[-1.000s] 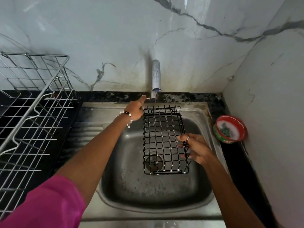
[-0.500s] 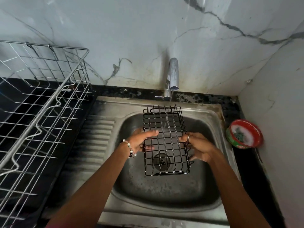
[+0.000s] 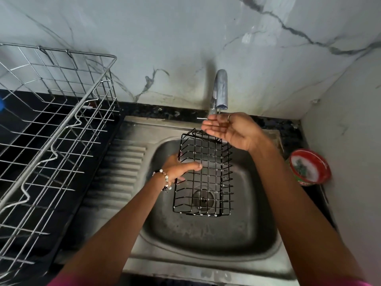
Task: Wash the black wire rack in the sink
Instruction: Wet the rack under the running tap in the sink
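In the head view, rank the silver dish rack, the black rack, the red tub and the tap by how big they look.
1. Silver dish rack, cut off at the frame edge
2. Black rack
3. Red tub
4. Tap, close to the tub; unsure

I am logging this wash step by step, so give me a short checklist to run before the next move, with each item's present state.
1. Black wire rack held over the steel sink basin: ok, the left hand grips its left side.
2. Right hand free for rinsing: ok, open and cupped, palm up, under the chrome tap spout.
3. Water running: cannot tell, no clear stream shows.
4. Round drain unblocked: ok, seen through the rack's wires.
5. Soap within reach: cannot tell, the red round tub sits right of the sink, contents unclear.
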Demonstrator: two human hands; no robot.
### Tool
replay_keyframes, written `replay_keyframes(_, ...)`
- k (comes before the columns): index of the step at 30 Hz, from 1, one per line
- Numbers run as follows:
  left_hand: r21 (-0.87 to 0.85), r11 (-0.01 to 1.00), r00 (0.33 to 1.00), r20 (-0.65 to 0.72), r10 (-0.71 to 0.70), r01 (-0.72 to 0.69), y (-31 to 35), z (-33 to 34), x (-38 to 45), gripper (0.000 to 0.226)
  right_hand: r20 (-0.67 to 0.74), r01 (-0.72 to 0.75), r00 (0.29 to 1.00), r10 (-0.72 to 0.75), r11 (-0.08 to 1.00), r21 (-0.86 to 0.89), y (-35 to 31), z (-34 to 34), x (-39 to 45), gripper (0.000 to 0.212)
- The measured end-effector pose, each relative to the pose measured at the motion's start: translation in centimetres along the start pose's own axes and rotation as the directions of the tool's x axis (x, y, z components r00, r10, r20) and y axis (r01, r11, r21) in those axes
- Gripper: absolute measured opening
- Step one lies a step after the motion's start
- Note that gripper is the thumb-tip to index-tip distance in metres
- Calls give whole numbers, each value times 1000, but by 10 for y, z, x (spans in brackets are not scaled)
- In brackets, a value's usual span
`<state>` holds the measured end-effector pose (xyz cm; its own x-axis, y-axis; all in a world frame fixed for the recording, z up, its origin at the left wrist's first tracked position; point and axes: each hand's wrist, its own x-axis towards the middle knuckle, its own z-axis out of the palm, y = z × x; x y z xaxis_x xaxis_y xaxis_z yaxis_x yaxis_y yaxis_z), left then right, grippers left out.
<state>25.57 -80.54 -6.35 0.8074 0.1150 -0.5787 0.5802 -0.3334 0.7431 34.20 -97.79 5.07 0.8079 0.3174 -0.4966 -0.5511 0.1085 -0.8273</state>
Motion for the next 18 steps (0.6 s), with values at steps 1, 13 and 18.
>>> replay_keyframes(1, 32, 999, 1000, -12, 15, -14, 0, 0, 0, 118, -26, 6, 1000, -7, 1000, -29, -1, 3, 1, 25)
replay_keyframes(13, 226, 962, 988, 17, 152, -152, 27, 5, 9, 101, 49, 18, 999, -14, 995, -97, -15, 2, 0, 30)
replay_keyframes(18, 433, 868, 965, 23, 259, -244, 36, 9, 6, 99, 38, -5, 999, 10, 992, -127, -16, 8, 3, 30)
